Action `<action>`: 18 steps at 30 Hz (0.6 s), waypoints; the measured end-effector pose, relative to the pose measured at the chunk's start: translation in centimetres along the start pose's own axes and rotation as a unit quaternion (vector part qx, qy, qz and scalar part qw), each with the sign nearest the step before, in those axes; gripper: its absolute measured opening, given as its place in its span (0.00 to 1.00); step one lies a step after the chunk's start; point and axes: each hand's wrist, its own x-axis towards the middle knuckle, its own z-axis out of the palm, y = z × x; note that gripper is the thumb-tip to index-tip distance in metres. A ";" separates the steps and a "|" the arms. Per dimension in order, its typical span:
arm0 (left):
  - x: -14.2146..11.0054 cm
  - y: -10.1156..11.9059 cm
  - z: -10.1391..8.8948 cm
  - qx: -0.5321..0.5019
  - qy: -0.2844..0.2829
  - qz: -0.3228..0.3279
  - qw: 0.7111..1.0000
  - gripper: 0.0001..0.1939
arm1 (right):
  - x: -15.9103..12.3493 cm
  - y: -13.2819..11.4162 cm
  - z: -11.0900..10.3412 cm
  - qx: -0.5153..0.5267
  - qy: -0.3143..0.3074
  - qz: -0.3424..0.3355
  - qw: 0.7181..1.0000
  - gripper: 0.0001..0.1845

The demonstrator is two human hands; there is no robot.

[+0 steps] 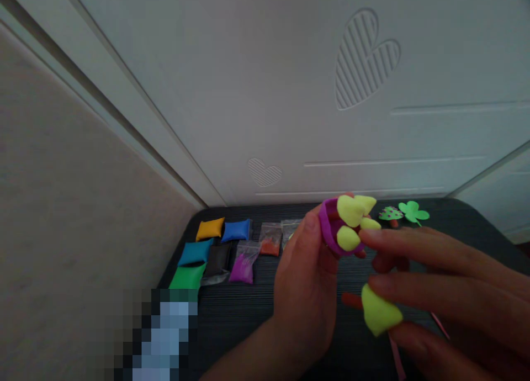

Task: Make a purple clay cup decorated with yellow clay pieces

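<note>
My left hand (306,287) grips a small purple clay cup (327,229), tilted so its opening faces me. Several pale yellow clay petals (351,210) sit at its rim and inside it. My right hand (455,287) is just to the right. Between its thumb and a finger it pinches a loose yellow clay piece (380,310), rounded on one side and pointed below. Another finger of this hand reaches up to the petals at the cup; whether it touches them I cannot tell. Behind the loose piece an orange-red stick shape (351,300) partly shows.
Packets of coloured clay lie left on the dark table (252,320): yellow (210,229), blue (236,230), green (187,276), purple (243,266), and others. At the back right are a green clover shape (413,212) and a spotted green mushroom (390,214). A white panel (248,94) stands behind.
</note>
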 end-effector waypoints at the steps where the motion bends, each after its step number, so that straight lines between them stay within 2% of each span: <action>1: 0.0 0.0 0.1 0.002 0.002 -0.001 1.000 0.15 | 0.0 0.0 0.0 0.000 -0.001 -0.003 1.000 0.19; 12: 0.0 -0.2 0.0 0.003 0.007 -0.003 1.000 0.14 | 0.5 0.1 0.2 -0.002 -0.001 -0.006 1.000 0.18; 18: 0.0 -0.3 0.0 -0.048 0.004 -0.054 0.997 0.18 | 0.1 0.2 0.1 -0.008 0.011 -0.003 1.000 0.17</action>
